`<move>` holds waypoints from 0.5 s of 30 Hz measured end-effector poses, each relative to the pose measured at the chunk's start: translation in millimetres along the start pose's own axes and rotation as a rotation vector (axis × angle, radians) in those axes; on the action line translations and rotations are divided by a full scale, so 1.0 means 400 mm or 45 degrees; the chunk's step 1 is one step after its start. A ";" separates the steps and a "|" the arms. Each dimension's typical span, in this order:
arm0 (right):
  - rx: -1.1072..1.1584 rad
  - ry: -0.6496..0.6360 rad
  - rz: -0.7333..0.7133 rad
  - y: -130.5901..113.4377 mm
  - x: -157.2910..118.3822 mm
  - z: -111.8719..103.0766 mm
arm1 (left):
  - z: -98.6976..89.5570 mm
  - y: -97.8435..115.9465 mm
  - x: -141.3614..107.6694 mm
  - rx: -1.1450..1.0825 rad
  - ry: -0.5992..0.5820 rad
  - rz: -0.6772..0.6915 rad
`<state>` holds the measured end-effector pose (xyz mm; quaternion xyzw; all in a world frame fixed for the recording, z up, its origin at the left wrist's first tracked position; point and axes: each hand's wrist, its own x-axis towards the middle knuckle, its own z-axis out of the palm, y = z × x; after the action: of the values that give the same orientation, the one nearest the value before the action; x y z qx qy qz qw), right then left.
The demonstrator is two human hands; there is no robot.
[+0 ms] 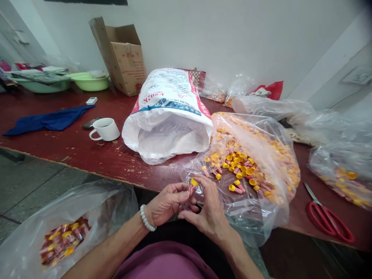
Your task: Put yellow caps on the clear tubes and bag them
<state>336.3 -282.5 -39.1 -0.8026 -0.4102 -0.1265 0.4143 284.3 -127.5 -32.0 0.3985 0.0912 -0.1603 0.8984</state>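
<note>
My left hand (167, 204), with a pale bead bracelet (147, 218) at the wrist, pinches a small yellow-capped tube (192, 188) with red and white contents. The fingers of my right hand (211, 206) close around the same tube, the index finger by the cap and the thumb lower down. Part of the tube's lower end is hidden by the fingers. Just beyond, an open clear plastic bag (279, 128) spills many yellow-capped red pieces (240, 164) onto the table. A white woven sack (171, 89) lies with its mouth toward me, clear plastic pieces (174, 130) inside.
Red-handled scissors (329, 223) lie at the right edge of the red table (72, 151). A clear bag (116, 201) of filled tubes (65, 240) hangs low at left. A white mug (106, 130), blue cloth (48, 121), cardboard box (128, 64) and green basin (90, 82) stand farther back.
</note>
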 end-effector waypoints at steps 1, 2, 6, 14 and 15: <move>-0.040 0.016 -0.032 0.004 -0.002 0.006 | -0.002 0.000 0.002 -0.003 0.002 -0.010; -0.079 0.043 -0.053 0.006 -0.002 0.013 | -0.004 -0.002 0.004 -0.004 0.001 -0.007; -0.126 0.072 -0.057 -0.004 0.012 0.035 | -0.003 -0.013 0.015 0.033 -0.046 0.023; -0.383 0.101 -0.027 0.119 0.008 -0.049 | -0.040 0.102 0.096 0.789 0.272 0.250; -0.506 0.196 0.027 0.165 -0.006 -0.072 | -0.062 0.149 0.122 1.093 0.495 0.369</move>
<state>389.1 -326.9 -59.4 -0.8607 -0.3359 -0.2614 0.2793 350.4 -81.7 -21.9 0.7640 0.1263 0.0205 0.6324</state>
